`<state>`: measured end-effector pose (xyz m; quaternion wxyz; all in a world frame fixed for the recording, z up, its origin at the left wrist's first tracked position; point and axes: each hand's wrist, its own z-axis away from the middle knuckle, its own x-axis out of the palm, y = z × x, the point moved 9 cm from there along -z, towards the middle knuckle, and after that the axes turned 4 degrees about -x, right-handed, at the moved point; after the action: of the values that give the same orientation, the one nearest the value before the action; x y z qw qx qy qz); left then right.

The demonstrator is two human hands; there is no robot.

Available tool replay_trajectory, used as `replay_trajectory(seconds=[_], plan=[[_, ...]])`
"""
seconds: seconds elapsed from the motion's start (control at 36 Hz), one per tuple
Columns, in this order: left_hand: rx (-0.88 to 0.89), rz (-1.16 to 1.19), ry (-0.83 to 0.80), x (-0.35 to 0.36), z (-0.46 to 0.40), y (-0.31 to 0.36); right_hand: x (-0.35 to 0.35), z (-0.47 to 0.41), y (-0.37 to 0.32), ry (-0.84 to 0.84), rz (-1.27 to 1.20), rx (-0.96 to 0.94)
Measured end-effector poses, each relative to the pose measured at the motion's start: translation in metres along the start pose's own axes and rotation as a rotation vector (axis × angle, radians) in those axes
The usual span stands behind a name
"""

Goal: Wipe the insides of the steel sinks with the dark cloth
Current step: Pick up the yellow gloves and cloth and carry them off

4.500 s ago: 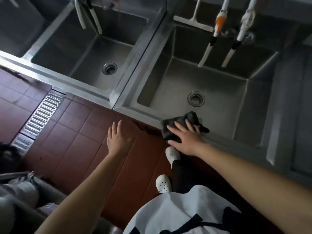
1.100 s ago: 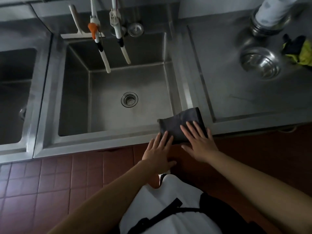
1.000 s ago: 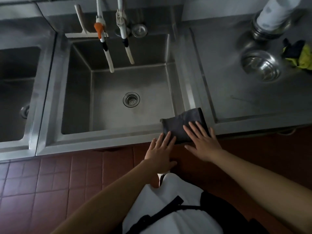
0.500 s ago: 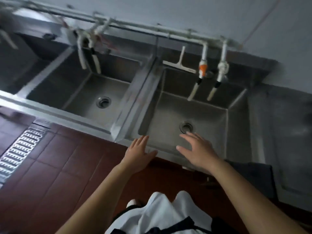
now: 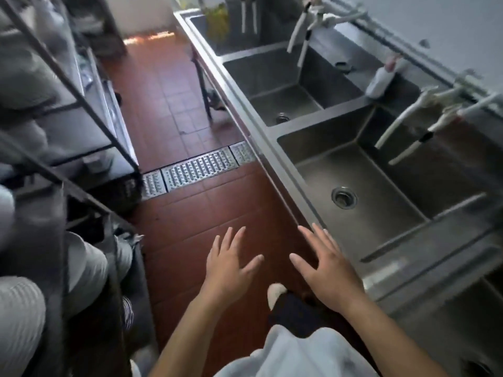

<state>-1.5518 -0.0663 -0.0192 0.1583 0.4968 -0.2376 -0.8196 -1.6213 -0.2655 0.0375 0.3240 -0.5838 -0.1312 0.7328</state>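
A row of steel sinks runs along the right. The nearest full basin (image 5: 321, 159) has a round drain (image 5: 344, 197), and a second basin (image 5: 266, 69) lies beyond it. My left hand (image 5: 227, 268) hovers over the red floor tiles with fingers spread and holds nothing. My right hand (image 5: 325, 263) is spread too, over the front rim (image 5: 304, 197) of the near sink, empty. The dark cloth is out of view.
White hose taps (image 5: 402, 123) hang over the near basin, and more taps (image 5: 299, 31) over the far one. A soap bottle (image 5: 381, 77) stands on the back ledge. A floor drain grate (image 5: 198, 167) crosses the aisle. A metal rack (image 5: 68, 104) crowds the left.
Both hands left the dark cloth on the rim at the right sink and now hold nothing. My view swung left along the sink row, and the cloth dropped out of sight.
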Motion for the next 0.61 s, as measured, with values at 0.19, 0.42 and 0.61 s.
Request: replay_trajectory(seconds=[0.19,0.42,0.61], plan=[[-0.140,0.002,0.051,-0.044,-0.099,-0.035,0.021,-0.152,-0.037,-0.100,-0.080,-0.075],[-0.235,-0.084,0.015,-0.128,-0.231,-0.016,0.001,-0.327,-0.107,-0.196,-0.175,-0.187],[-0.313,-0.030,0.101,-0.205,-0.317,-0.016,0.000,-0.459,-0.176,-0.285,-0.110,-0.254]])
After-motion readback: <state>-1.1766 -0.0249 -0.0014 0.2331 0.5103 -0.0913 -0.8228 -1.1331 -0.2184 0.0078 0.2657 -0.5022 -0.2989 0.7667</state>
